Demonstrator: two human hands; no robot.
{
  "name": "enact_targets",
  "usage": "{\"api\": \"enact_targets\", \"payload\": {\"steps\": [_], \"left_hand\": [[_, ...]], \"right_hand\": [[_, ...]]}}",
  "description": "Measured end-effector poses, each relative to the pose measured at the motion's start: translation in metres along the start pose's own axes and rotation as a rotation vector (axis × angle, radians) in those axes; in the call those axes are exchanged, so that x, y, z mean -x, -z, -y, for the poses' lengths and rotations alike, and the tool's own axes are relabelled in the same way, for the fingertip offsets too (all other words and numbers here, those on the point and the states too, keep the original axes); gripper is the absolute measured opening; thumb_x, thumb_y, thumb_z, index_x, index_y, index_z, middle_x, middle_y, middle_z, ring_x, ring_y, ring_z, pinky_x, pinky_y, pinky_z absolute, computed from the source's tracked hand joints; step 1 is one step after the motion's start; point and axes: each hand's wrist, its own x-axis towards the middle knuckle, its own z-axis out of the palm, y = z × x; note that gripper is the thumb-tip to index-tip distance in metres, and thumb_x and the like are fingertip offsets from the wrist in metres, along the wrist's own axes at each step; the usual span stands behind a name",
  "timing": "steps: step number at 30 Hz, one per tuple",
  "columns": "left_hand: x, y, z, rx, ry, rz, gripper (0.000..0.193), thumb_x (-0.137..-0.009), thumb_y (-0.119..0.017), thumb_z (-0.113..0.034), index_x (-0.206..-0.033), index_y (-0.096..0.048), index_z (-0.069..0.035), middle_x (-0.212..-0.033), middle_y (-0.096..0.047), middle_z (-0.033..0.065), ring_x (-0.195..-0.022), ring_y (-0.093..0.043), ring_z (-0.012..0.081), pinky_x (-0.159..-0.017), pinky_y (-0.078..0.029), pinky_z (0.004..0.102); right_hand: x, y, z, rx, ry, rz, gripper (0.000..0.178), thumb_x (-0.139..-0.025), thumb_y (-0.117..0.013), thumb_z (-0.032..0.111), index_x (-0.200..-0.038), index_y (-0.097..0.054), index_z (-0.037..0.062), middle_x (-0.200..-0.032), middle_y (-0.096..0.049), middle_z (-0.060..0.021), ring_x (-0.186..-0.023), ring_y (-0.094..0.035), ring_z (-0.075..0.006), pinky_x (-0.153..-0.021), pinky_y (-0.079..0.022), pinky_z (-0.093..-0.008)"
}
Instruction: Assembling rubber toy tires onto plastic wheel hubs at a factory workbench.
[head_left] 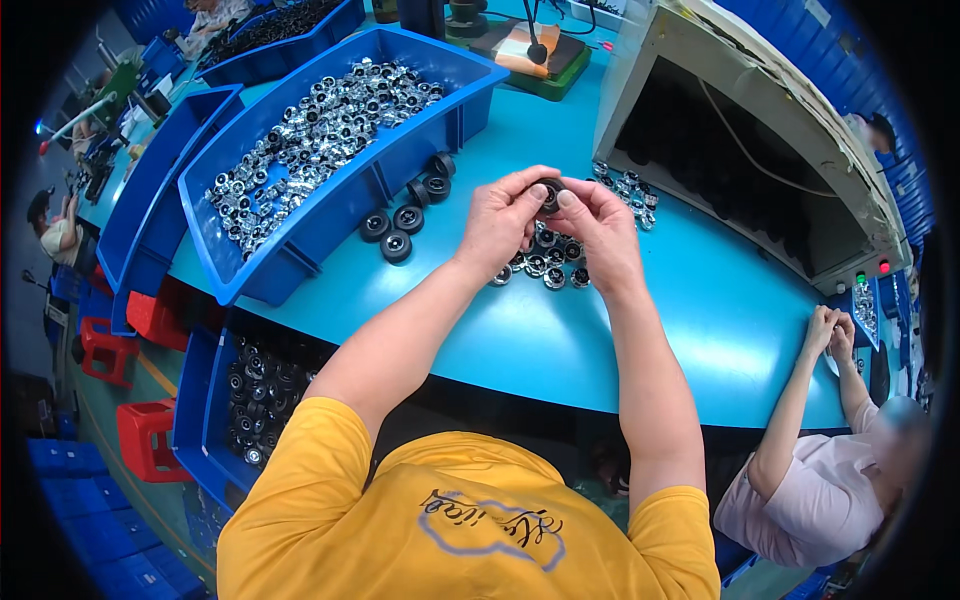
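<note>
Black wheel (551, 196), left fingers (518, 184) gripping, right fingers (577, 207) gripping

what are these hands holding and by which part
A small black wheel, its outer edge in the grip of the left hand and right hand, thumbs on opposite sides.

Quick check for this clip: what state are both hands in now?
Left hand: closed, holding a black wheel between thumb and fingers.
Right hand: closed, holding the same wheel.
</note>
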Motion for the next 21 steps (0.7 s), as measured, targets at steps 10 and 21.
{"api": "enact_targets", "payload": {"steps": [10,21], "left_hand": [[0.001,-0.011,0.015,-0.378,-0.335,0.02,0.045,-0.092,-0.073,-0.001,-0.136,-0.064,-0.006,-0.099,-0.072,0.0015,-0.08,-0.064,0.0057,-0.064,-0.053,0.0243],[-0.003,-0.003,-0.003,-0.165,-0.181,0.185,0.045,-0.096,-0.071,-0.006,-0.14,-0.061,-0.007,-0.094,-0.067,0.0015,-0.077,-0.063,0.0088,-0.064,-0.057,0.0278]], "right_hand": [[-0.001,0.007,0.002,-0.015,0.0,-0.057,0.022,-0.093,-0.076,0.01,-0.11,-0.069,-0.002,-0.103,-0.073,-0.01,-0.088,-0.071,-0.0136,-0.076,-0.061,-0.0272],[-0.004,0.02,-0.002,-0.224,-0.149,-0.001,0.028,-0.095,-0.077,0.013,-0.117,-0.069,-0.0019,-0.11,-0.072,-0.0098,-0.094,-0.071,-0.0158,-0.085,-0.063,-0.0302]]}}
